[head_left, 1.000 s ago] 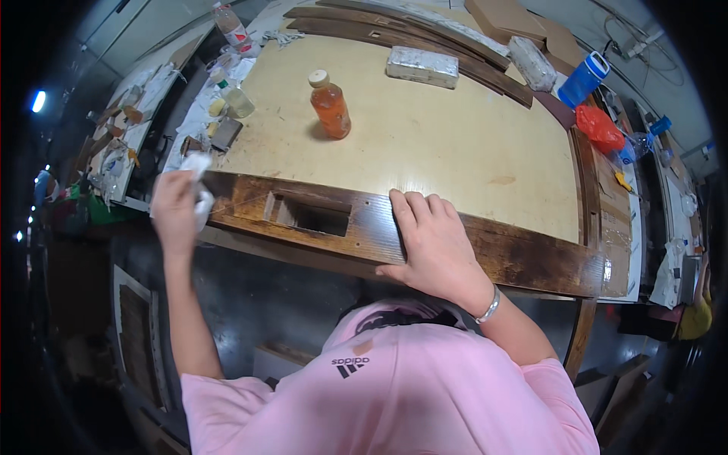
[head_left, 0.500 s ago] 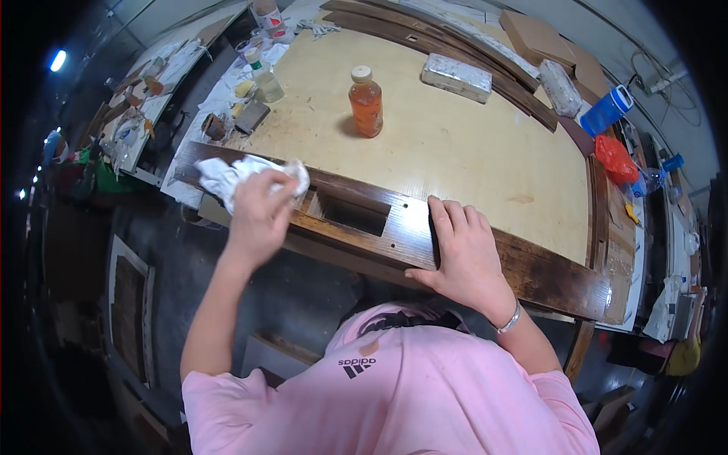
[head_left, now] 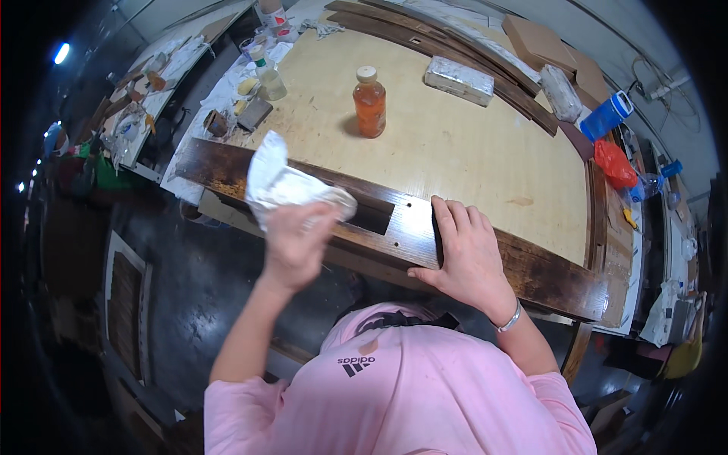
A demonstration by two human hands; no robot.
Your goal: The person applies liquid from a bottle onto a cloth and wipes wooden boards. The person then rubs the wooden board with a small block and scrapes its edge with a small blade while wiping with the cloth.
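A long dark-brown wooden board point(head_left: 531, 265) lies along the table's near edge, with a rectangular cutout point(head_left: 373, 216) and small holes near its middle. My left hand point(head_left: 299, 243) is closed around a crumpled white cloth point(head_left: 288, 187), which lies against the board and covers the cutout's left end. My right hand point(head_left: 468, 246) rests flat on the board to the right of the cutout, fingers stretched over the far edge and thumb on the near side. A bottle of amber liquid point(head_left: 369, 106) with a white cap stands upright beyond the board.
The pale tabletop point(head_left: 447, 159) holds a wrapped block point(head_left: 459, 80) and several dark wooden strips point(head_left: 425, 42) at the back. A clear bottle point(head_left: 269, 76) and a grey block point(head_left: 254, 114) stand far left. At right are a blue jug point(head_left: 605, 115) and red plastic bag point(head_left: 615, 164).
My left hand has moved to the right along the board with the cloth, onto the cutout's left part. One end of the cloth now sticks up. My right hand stays in place.
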